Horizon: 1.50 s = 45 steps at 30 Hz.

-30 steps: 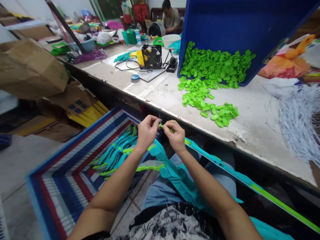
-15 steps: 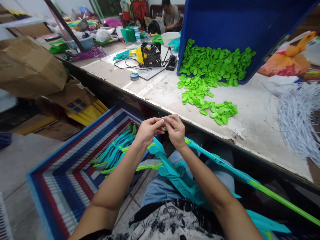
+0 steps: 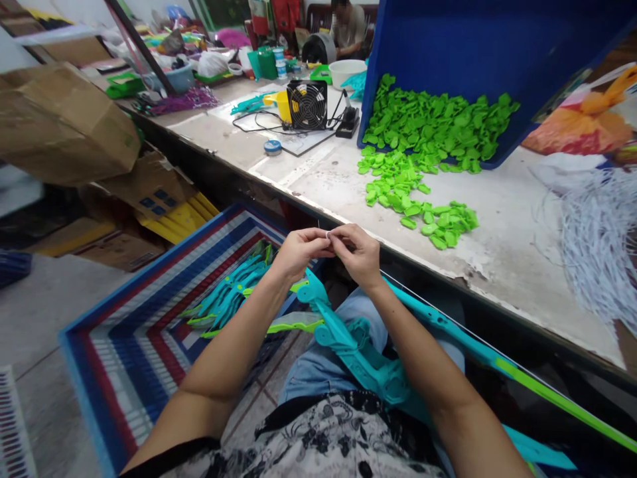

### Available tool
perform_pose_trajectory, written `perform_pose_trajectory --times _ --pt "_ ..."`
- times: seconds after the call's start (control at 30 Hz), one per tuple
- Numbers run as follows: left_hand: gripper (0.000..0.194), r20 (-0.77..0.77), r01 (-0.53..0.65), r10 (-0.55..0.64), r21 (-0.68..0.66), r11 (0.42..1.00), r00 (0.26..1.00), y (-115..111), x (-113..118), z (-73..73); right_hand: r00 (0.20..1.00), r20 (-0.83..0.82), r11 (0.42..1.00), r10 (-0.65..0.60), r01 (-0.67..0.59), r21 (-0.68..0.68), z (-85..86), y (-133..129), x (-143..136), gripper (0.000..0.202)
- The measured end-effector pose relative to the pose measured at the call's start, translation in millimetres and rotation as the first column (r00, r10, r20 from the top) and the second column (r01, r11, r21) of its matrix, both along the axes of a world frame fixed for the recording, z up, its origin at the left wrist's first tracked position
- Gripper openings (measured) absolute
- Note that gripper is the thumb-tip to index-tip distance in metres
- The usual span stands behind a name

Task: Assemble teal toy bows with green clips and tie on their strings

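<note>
My left hand and my right hand meet fingertip to fingertip just in front of the table edge. Both are closed in a pinch on a thin white cord, whose small loop shows between the fingertips. From my right hand the cord runs down to the right beside a long teal and green strip. A teal plastic piece with round joints lies across my lap, below my hands. Its upper end is near my left wrist.
Green pieces spill from a blue bin onto the table. A black fan stands farther back. White cords hang at the right. A striped crate holds teal pieces at the left. Another person sits at the back.
My right hand has shifted slightly right and its wrist has turned outward. The white cord now stands apart from the teal strip near it. The whole view has shifted a little.
</note>
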<state>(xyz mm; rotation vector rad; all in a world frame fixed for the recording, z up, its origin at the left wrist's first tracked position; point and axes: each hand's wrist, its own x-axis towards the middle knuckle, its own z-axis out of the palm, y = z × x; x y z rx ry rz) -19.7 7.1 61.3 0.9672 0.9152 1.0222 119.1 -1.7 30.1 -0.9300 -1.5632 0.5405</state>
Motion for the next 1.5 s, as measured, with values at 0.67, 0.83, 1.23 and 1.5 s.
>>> perform_pose_trajectory --times 0.67,0.83,1.23,1.5 --pt "0.017 -0.486 -0.028 0.264 0.439 0.898 0.833 -4 14 -8.4 0.971 0.006 0.962 -0.238 0.236 -0.139 -20.6 11 11 0.015" --pt "0.025 -0.423 -0.081 0.411 0.61 0.788 0.807 6 31 -8.8 0.946 0.059 0.948 -0.319 0.317 0.042 -7.4 -18 37 0.015" --pt "0.054 -0.913 0.87 0.012 0.393 0.298 0.409 -35 165 -84.4 0.427 0.849 0.765 -0.312 0.643 -0.042 -26.2 -1 207 0.009" --pt "0.045 -0.974 0.972 -0.159 0.129 0.196 0.162 -21 180 -94.5 0.608 0.762 0.738 -0.222 0.615 -0.276 10.3 -30 267 0.016"
